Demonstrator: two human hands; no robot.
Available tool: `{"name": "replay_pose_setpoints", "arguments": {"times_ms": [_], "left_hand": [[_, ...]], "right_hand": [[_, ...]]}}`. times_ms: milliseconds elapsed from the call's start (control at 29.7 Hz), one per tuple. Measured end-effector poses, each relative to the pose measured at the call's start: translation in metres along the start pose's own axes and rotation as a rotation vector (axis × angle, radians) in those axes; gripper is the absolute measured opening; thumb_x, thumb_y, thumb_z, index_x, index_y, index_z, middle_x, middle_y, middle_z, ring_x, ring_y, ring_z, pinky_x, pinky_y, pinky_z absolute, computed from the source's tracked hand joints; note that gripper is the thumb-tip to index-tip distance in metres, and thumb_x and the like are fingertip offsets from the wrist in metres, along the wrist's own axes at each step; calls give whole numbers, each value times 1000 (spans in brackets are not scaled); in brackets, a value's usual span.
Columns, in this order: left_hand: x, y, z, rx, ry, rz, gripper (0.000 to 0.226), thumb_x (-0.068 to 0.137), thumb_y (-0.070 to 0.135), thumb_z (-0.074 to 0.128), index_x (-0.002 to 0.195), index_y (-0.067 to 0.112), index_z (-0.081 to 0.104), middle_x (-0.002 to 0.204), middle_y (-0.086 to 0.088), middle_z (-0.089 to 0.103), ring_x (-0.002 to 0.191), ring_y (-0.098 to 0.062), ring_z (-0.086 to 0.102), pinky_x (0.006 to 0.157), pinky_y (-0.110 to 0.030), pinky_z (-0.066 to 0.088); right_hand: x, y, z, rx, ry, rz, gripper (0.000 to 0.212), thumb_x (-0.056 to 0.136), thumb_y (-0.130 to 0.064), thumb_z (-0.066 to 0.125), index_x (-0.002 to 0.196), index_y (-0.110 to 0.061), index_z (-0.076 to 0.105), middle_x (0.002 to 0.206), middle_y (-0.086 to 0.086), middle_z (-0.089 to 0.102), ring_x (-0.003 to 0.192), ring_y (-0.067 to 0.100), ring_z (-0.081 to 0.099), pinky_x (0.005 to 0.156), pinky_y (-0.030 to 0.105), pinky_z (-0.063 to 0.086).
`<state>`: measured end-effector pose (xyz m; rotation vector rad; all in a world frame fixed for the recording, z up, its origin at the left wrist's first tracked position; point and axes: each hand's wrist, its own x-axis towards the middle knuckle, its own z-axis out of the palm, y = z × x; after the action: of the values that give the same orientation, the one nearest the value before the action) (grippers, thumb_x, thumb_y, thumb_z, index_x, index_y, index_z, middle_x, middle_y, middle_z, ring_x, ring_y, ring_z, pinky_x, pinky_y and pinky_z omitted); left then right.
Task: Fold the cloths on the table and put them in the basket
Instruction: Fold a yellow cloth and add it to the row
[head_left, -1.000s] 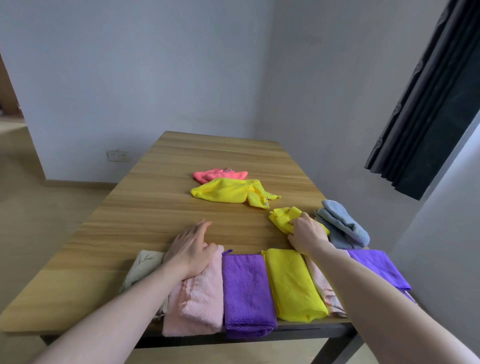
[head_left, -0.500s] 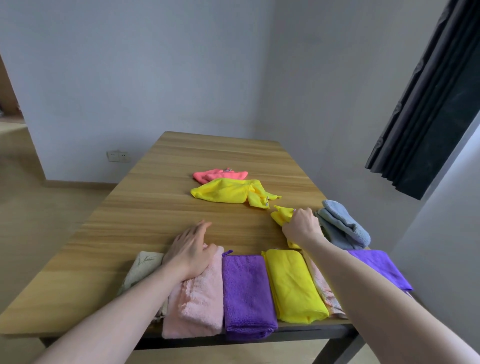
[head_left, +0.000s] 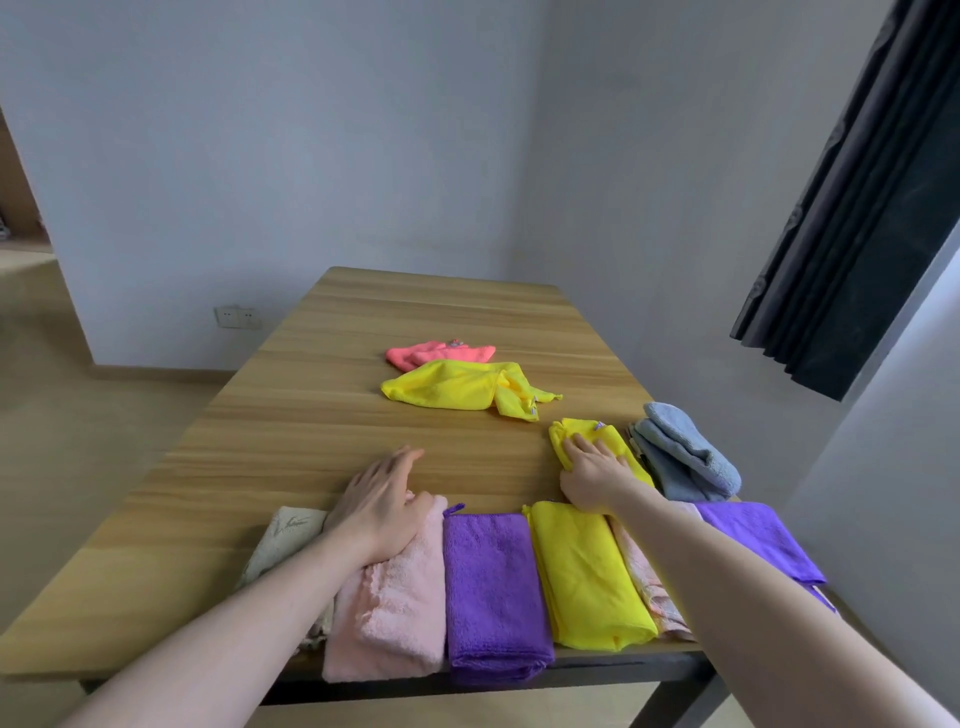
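While my right hand (head_left: 592, 467) presses flat, fingers straight and together, on the small yellow cloth (head_left: 597, 441) near the worktop's (head_left: 291, 447) right edge, my left hand (head_left: 382, 499) rests with relaxed, straight fingers on the pink folded cloth (head_left: 387, 618). Folded cloths line the near edge: beige (head_left: 283, 540), pink, purple (head_left: 491, 587), yellow (head_left: 589, 571). Just right of my hand lies a blue cloth (head_left: 680, 452). Farther off, an unfolded yellow cloth (head_left: 457, 387) and a coral cloth (head_left: 436, 352) lie mid-worktop, with bare wood left and beyond.
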<state>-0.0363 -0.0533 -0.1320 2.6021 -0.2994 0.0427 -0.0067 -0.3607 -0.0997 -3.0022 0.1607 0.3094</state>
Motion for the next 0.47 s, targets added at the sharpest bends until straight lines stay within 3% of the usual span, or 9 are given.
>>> {"name": "replay_pose_setpoints", "arguments": {"times_ms": [169,270,371,472], "left_hand": [[14,2,-10,47,-161,-56,70,89,46,44,155,28,29,165,5,26,145,-21,36,117,-37,29],[38,21,-26,60,-231,-83,81,77,47,48,153,23,34,163,0,28,147,-26,30,118,-37,30],[64,47,-34,60,-196,-36,87,66,49,44,148,21,44,162,2,29,146,-23,32,118,-33,30],[91,68,-24,149,-196,52,70,81,46,54,147,24,46,166,2,21,150,-23,28,120,-33,27]], "right_hand": [[-16,-6,9,49,225,-98,65,102,-40,34,163,-26,15,171,1,2,157,29,-4,126,55,2],[-23,-2,23,72,243,-80,68,102,-49,34,163,-27,13,171,-2,4,157,26,-2,126,53,0],[-23,-1,33,114,256,-78,70,101,-53,34,163,-27,14,171,-3,8,157,24,2,126,51,1],[-25,-1,33,133,275,-92,69,101,-53,32,163,-27,16,170,-3,10,157,23,3,127,49,1]]}}
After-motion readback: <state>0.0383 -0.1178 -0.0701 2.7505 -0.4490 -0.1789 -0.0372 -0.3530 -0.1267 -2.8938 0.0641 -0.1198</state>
